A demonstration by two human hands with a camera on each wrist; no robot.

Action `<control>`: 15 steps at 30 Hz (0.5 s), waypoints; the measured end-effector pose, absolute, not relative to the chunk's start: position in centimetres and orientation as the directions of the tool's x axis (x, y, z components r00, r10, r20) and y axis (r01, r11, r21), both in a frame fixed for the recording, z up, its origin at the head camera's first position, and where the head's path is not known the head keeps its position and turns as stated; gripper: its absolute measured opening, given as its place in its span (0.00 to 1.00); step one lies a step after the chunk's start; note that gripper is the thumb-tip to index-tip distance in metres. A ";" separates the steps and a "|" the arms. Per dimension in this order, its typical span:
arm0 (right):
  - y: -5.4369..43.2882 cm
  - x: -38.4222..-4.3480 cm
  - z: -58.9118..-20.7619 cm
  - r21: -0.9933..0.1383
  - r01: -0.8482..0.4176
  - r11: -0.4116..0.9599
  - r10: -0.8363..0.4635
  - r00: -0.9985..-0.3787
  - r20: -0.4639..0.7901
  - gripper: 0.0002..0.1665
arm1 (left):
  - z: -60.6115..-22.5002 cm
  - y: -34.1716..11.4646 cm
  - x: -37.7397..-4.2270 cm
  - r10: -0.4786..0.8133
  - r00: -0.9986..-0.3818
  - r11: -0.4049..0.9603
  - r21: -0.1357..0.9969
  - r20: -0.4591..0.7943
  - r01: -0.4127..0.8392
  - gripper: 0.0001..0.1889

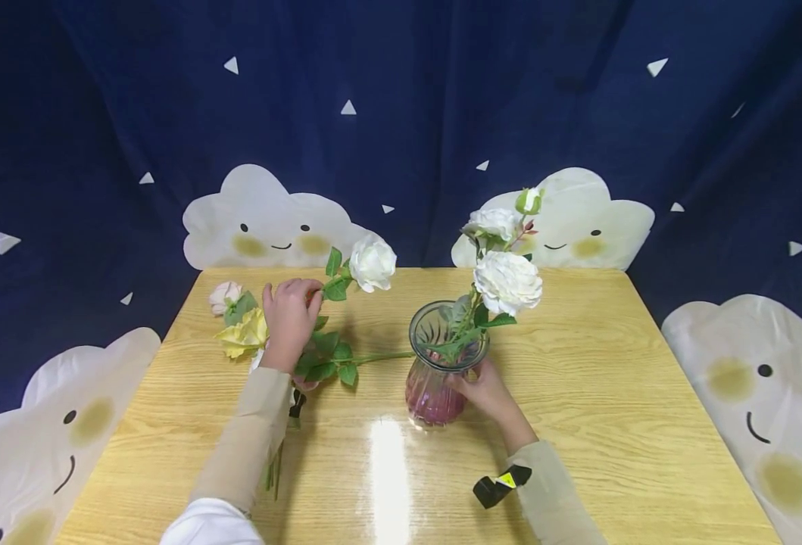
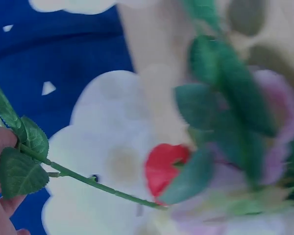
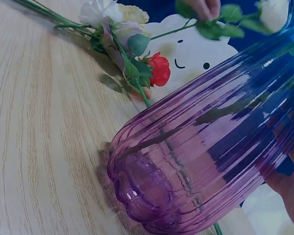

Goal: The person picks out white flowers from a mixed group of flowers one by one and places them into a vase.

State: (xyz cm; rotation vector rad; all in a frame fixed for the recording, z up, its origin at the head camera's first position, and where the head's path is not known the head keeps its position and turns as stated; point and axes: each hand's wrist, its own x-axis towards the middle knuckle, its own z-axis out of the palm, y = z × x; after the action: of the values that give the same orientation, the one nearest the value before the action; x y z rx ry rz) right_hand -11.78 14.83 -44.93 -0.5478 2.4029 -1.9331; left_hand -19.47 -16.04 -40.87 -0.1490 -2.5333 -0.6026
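In the head view, the left arm [image 1: 245,439] stretches toward one o'clock, and the left hand [image 1: 291,319] pinches with thumb and fingers toward two o'clock. The right arm [image 1: 553,488] angles toward eleven o'clock; the right hand [image 1: 488,392] grips, thumb toward ten, fingers partly hidden but seemingly curled.

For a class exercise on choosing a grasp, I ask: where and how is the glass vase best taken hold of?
Probably by the neck of the glass vase, from the person's right, where the right hand holds it. It narrows there below the wide rim, which should resist slipping; on the left, a loose green stem lies in the way.
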 end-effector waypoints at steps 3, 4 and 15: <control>14.6 -11.3 -43.8 -0.953 -0.240 0.187 -0.263 -0.947 0.187 0.50 | -39.5 -15.8 -19.3 -0.029 -0.812 0.862 0.425 0.584 0.275 0.07; 14.5 -11.1 -43.4 -0.955 -0.230 0.188 -0.260 -0.949 0.177 0.49 | -39.1 -15.7 -19.2 -0.028 -0.799 0.852 0.432 0.600 0.295 0.07; 14.4 -11.0 -43.3 -0.953 -0.234 0.192 -0.257 -0.949 0.182 0.47 | -34.9 -13.4 -18.2 -0.057 -0.734 0.709 0.545 0.677 0.447 0.06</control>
State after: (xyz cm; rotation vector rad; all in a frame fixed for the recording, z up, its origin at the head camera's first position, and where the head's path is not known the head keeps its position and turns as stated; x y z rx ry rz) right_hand -10.98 14.39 -43.32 -0.4973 2.4111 -1.9216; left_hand -18.21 -13.43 -34.90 -0.2949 -2.2238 -0.9445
